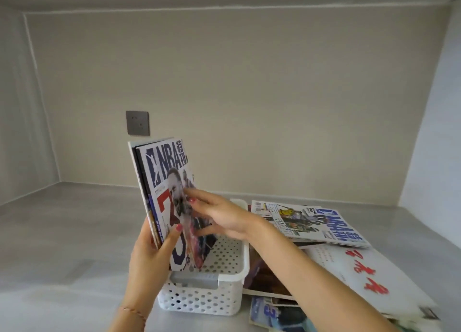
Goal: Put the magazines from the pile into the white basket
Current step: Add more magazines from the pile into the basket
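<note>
Several upright magazines (pixel 162 197) are gripped by the left hand (pixel 149 254) in the white basket (pixel 224 279) (long axis vertical), steadied by the right hand's (pixel 219 214) straight fingers.

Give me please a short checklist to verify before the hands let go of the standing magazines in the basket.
1. Standing magazines are inside the white basket: ok, lower edges sit within its walls.
2. Left hand has a grip on the stack: ok, thumb in front, fingers behind.
3. Right hand steadies the front cover: ok, fingers straight against it.
4. Stack stands alone without support: cannot tell.
5. Free room in basket at right: ok.
6. Pile emptied: not ok, several magazines remain beside the basket.
</note>
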